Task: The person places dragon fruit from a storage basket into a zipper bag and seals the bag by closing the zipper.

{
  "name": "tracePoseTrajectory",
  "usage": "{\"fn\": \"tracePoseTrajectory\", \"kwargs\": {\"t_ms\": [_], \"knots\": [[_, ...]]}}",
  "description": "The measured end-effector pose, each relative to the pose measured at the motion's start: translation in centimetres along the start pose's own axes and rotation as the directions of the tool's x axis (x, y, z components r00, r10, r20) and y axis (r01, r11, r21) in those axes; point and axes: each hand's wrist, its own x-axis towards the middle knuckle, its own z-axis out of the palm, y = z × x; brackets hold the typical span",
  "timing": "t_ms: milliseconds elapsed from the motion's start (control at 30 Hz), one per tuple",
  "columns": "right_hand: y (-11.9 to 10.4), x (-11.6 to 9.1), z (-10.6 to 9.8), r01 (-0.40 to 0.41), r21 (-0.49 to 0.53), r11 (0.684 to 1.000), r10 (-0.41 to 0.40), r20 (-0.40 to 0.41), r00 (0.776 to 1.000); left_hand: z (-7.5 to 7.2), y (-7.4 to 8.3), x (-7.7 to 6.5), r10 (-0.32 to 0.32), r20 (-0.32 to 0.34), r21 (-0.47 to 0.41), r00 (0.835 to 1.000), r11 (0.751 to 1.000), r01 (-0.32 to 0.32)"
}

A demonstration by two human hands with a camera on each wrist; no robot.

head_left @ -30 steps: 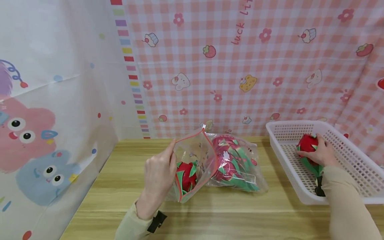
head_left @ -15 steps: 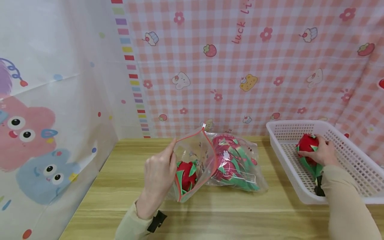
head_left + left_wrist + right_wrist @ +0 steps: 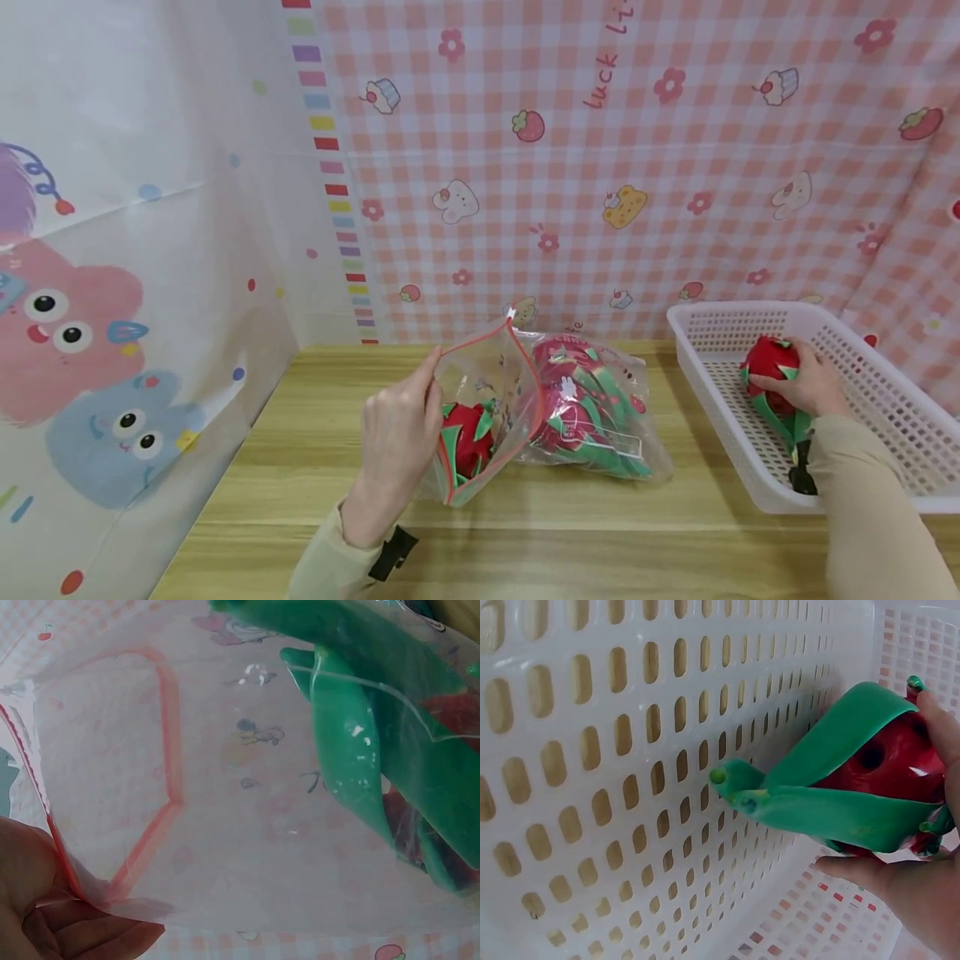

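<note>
My left hand pinches the left rim of a clear zip bag with a red seal, its mouth gaping. Inside that bag lies an artificial dragon fruit, red with green leaves; the left wrist view shows green leaves through the plastic beside my left fingers. In the white basket, my right hand grips another artificial dragon fruit between thumb and fingers. Its long green leaves point away from the palm in the right wrist view, near the perforated basket floor.
A second clear bag, filled with several red and green fruits, lies right of the first one on the wooden table. The white perforated basket stands at the right. A checked cloth hangs behind.
Both hands keep nearly the same positions and holds. The whole head view has shifted slightly.
</note>
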Motion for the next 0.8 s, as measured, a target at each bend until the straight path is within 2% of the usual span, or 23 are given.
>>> {"fn": "tracePoseTrajectory", "kwargs": {"t_ms": [400, 800], "knots": [[-0.8, 0.0, -0.3, 0.003, 0.004, 1.0, -0.003, 0.017, 1.0, 0.0, 0.0, 0.0, 0.0, 0.006, -0.001, 1.0, 1.0, 0.0], [-1.7, 0.1, -0.4, -0.021, -0.007, 1.0, 0.021, -0.03, 0.999, -0.1, -0.1, 0.1, 0.004, 0.005, -0.003, 1.0, 1.0, -0.004]]}}
